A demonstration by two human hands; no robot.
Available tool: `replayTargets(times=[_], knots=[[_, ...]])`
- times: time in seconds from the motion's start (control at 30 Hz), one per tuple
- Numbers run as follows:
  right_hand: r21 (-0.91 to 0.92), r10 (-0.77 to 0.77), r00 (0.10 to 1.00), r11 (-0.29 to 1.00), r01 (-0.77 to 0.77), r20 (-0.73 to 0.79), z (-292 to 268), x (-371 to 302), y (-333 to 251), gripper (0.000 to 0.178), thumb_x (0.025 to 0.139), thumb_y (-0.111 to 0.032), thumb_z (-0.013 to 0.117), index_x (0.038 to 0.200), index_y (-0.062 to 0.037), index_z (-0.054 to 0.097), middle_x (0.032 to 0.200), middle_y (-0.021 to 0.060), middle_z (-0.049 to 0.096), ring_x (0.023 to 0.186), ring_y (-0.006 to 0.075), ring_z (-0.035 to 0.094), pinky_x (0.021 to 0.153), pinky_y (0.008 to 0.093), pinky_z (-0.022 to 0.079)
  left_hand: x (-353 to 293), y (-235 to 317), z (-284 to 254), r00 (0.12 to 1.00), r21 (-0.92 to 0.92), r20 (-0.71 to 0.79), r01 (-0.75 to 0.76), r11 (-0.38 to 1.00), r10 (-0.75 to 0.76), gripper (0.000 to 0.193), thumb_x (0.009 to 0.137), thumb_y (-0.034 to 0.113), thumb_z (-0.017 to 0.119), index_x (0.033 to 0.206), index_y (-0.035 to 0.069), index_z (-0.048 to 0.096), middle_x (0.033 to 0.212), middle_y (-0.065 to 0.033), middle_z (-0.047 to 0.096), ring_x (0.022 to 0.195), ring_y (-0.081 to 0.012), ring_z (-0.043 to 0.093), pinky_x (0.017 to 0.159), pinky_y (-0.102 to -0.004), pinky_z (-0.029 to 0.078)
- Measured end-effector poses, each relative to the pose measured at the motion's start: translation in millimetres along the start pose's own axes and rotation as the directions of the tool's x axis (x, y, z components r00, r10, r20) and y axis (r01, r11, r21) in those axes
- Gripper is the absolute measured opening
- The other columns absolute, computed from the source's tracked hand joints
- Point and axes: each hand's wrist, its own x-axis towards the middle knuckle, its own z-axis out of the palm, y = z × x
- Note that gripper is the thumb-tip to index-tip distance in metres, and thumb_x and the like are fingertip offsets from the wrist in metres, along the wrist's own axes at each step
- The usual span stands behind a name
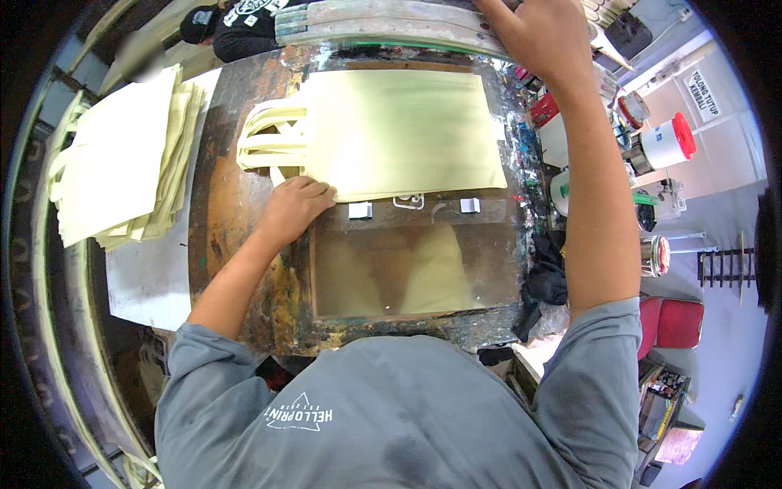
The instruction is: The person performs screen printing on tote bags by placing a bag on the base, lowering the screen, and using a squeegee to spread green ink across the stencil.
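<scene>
A pale yellow cloth tote bag [399,134] lies flat on the paint-stained worktable [224,175], its handles [273,134] looped out to the left. My left hand [303,202] is at the bag's near left corner, fingers together and closed on the edge. At the far side a screen printing frame [383,23] is tilted up, its near edge spattered with paint. My right hand [544,41] reaches up to the frame's right end, thumb along it and fingers wrapped over; the top edge cuts off part of the fingers. Small white tabs [360,210] sit just below the bag.
A stack of similar tote bags [122,159] rests on a white board [151,277] to the left. Along the right stand a white tub with a red lid [669,143] and other containers. A dark cloth [544,273] hangs at the table's right edge. Another person [244,33] is at the far left.
</scene>
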Motion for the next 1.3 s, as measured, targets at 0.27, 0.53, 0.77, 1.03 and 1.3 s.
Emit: replayTargets(times=[0.27, 0.53, 0.77, 1.03, 1.3], knots=[[0.063, -0.022, 1.0, 0.998, 0.023, -0.007, -2.5, -0.3, -1.4, 0.065, 0.105, -0.067, 0.057, 0.078, -0.0084, 0.061, 0.069, 0.0071, 0.062, 0.062, 0.019, 0.055, 0.058, 0.0367, 0.046, 11.0, -14.0, -7.7, 0.986, 0.071, -0.166, 0.012, 0.997, 0.0, 0.031, 0.097, 0.027, 0.074, 0.123, 0.01, 0.077, 0.135, -0.0109, 0.068, 0.13, -0.0325, 0.061, 0.122, -0.0517, 0.044], [0.019, 0.059, 0.995, 0.998, -0.06, 0.082, 5.4, 8.0, 4.6, 0.069, 0.103, -0.078, 0.052, 0.078, -0.0134, 0.056, 0.069, 0.0015, 0.06, 0.062, 0.0126, 0.051, 0.055, 0.0298, 0.04, 17.5, -4.1, -38.2, 0.88, -0.131, -0.198, 0.412, 0.902, -0.431, 0.049, 0.096, 0.025, 0.079, 0.14, 0.007, 0.068, 0.137, -0.0197, 0.066, 0.129, -0.0409, 0.061, 0.11, -0.0507, 0.051], [0.015, 0.031, 0.997, 0.999, -0.032, 0.065, -0.1, 13.6, 2.4, 0.066, 0.105, -0.075, 0.051, 0.079, -0.0139, 0.055, 0.067, -0.0013, 0.053, 0.061, 0.0127, 0.048, 0.054, 0.0302, 0.039, 6.1, -37.0, -12.5, 0.998, 0.166, -0.056, 0.017, 0.986, -0.007, 0.04, 0.092, 0.01, 0.069, 0.131, 0.003, 0.068, 0.118, -0.0134, 0.072, 0.109, -0.0324, 0.07, 0.095, -0.0422, 0.058], [-0.093, -0.119, 0.993, 0.989, 0.116, -0.024, 1.0, 5.7, 9.2, 0.07, 0.106, -0.075, 0.048, 0.075, -0.0129, 0.057, 0.067, 0.0014, 0.055, 0.063, 0.0159, 0.048, 0.065, 0.0358, 0.041, 43.5, -60.1, -44.9, 0.974, 0.363, 0.164, -0.21, 0.908, 0.16, 0.029, 0.09, 0.011, 0.067, 0.118, 0.004, 0.068, 0.108, -0.0087, 0.068, 0.1, -0.0255, 0.07, 0.085, -0.0387, 0.058], [-0.025, -0.13, 0.991, 0.991, 0.131, 0.027, 3.1, 1.1, 13.8, 0.07, 0.106, -0.076, 0.046, 0.077, -0.0137, 0.058, 0.068, 0.0011, 0.054, 0.063, 0.0185, 0.049, 0.075, 0.0405, 0.043, 12.4, -14.7, -58.8, 0.996, 0.361, 0.026, -0.09, 0.928, 0.087, 0.029, 0.09, 0.01, 0.066, 0.118, 0.001, 0.068, 0.104, -0.0103, 0.068, 0.097, -0.0269, 0.07, 0.081, -0.0406, 0.06]])
